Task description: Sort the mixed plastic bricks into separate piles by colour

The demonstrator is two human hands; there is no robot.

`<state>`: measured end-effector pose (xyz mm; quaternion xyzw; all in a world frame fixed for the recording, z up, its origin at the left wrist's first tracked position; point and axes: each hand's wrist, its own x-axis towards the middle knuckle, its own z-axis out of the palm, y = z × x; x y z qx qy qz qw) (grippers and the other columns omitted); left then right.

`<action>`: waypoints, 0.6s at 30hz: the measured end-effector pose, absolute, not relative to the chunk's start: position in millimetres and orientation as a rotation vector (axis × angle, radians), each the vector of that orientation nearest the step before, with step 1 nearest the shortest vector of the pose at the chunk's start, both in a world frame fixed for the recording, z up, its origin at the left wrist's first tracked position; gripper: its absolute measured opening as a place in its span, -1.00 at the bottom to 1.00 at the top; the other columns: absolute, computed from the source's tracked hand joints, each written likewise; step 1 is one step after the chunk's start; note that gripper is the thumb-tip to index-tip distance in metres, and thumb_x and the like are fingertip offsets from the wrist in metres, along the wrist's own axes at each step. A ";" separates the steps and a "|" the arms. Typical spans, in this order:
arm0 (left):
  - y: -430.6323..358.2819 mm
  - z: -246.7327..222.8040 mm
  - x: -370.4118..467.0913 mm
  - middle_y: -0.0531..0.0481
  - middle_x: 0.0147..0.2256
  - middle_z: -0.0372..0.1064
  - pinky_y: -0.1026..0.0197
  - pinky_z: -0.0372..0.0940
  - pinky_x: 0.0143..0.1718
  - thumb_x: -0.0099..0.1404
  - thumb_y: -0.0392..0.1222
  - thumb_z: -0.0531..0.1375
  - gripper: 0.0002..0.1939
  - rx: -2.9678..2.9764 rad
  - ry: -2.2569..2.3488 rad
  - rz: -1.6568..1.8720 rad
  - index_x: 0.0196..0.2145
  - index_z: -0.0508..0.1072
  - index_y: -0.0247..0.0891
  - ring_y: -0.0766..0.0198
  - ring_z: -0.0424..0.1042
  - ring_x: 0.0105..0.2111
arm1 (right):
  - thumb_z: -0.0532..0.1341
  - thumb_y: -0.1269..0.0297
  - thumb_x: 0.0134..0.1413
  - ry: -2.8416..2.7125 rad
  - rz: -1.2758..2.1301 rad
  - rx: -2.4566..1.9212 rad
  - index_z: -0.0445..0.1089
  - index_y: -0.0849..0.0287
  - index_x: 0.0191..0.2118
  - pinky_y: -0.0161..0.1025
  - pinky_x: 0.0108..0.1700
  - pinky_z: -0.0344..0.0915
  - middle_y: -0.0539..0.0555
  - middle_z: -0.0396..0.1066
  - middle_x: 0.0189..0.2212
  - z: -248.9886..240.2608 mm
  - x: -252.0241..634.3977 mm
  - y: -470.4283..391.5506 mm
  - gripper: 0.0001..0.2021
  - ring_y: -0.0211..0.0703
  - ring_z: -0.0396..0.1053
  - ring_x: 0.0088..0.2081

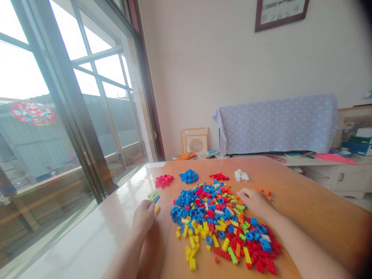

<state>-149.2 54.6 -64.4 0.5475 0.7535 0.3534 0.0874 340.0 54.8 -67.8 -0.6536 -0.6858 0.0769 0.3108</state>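
The mixed brick pile is being flanked by the left hand and the right hand, which are being held well apart. Its right edge is being closely bordered by the right hand; its left side is being separated from the left hand by a strip of table. Its long axis is being slanted from far left to near right. Whether anything is being gripped by either hand cannot be told. Without containers, 4 small clusters are being borne along the far side: pinkish-red bricks, blue bricks, red bricks, white bricks.
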 end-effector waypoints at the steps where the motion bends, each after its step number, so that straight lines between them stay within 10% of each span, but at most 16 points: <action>1: 53.3 -63.9 -153.7 -0.07 -0.29 0.58 0.18 0.31 -0.31 0.35 -0.08 0.08 -0.75 1.618 2.258 1.061 -0.19 0.50 -0.21 0.06 0.56 -0.22 | 0.00 -0.04 0.29 -1.815 0.204 -1.728 0.29 0.11 -0.50 -0.26 -0.37 0.03 0.00 0.41 -0.55 -67.7 339.9 54.7 -0.57 -0.18 0.29 -0.44; 18: 23.8 -51.3 -165.5 -0.24 -0.07 0.52 -0.12 0.28 -0.08 0.29 -0.01 0.14 -0.72 1.516 2.600 0.672 -0.18 0.60 -0.08 -0.21 0.43 0.00 | -0.01 -0.13 0.24 -1.830 0.177 -1.715 0.25 0.09 -0.55 -0.23 -0.43 0.01 -0.02 0.26 -0.65 -81.8 340.6 59.7 -0.53 -0.13 0.30 -0.49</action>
